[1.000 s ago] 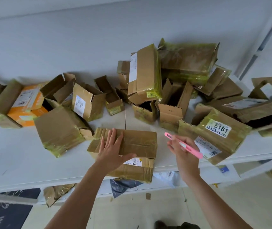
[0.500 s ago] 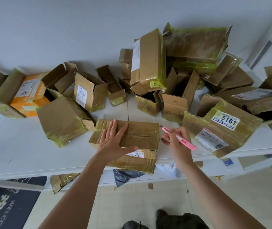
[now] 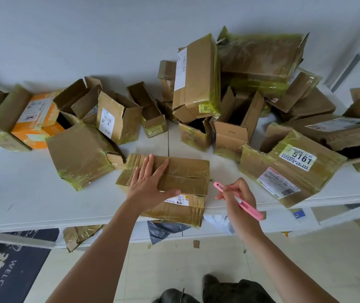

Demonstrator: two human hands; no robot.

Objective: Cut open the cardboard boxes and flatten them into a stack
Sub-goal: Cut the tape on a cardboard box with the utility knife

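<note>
White tabletop (image 3: 32, 193) against a pale wall carries a jumble of taped cardboard boxes, many already opened. At its front edge lies a closed brown taped box (image 3: 185, 176), just overhanging the rim. On top of it the left hand (image 3: 148, 184) rests flat, fingers straight and spread. Just right of that box, the right hand (image 3: 237, 193) curls its fingers round a pink box cutter (image 3: 249, 207), whose tip points at the box's right end. Nearby to the right sits a box labelled 5161 (image 3: 292, 167).

Head-worn wide-angle view, facing down, close over table (image 3: 32, 193)
</note>
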